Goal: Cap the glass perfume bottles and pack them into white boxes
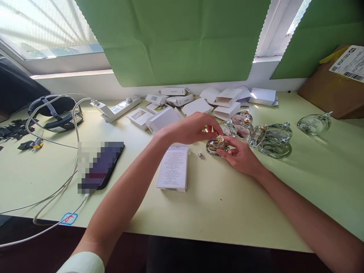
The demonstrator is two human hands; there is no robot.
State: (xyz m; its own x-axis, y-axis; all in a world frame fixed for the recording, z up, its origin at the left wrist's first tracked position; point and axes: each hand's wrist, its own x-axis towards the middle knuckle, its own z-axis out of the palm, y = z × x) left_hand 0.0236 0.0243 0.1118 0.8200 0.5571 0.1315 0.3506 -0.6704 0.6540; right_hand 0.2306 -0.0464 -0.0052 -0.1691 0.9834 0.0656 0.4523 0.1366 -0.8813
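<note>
Mid-bench, just past centre toward the far edge, both hands meet on one small round glass bottle (217,146) with a gold neck. Right hand (241,157) cradles it from the right side, fingers (227,152) curled against the glass body, grip closed on it. Left hand (193,129) comes in from above-left, fingertips (214,131) pinched at the bottle's gold top; cannot tell whether they hold a cap or only touch the neck. Bottle rests on or just off the bench, slightly tilted.

Just left of the bottle: a tiny metal part (200,154) lying loose on the bench. Beside that, nearer the front edge, a flat white carton (173,168) printed with fine text, lying face up under the left forearm.

Right of the hands: a cluster of similar glass bottles (250,131), some touching, then two larger clear ones (275,142), and a lone bottle (314,123) well apart toward the right edge.

Along the far edge: a scatter of small white boxes (224,102), some open, plus a power strip (121,108).

Left side: a phone (102,165) on a cable, a grey cord (65,151) looping across, black headgear (55,113) near the far-left corner. Brown cardboard box (335,85) at the far-right corner.
</note>
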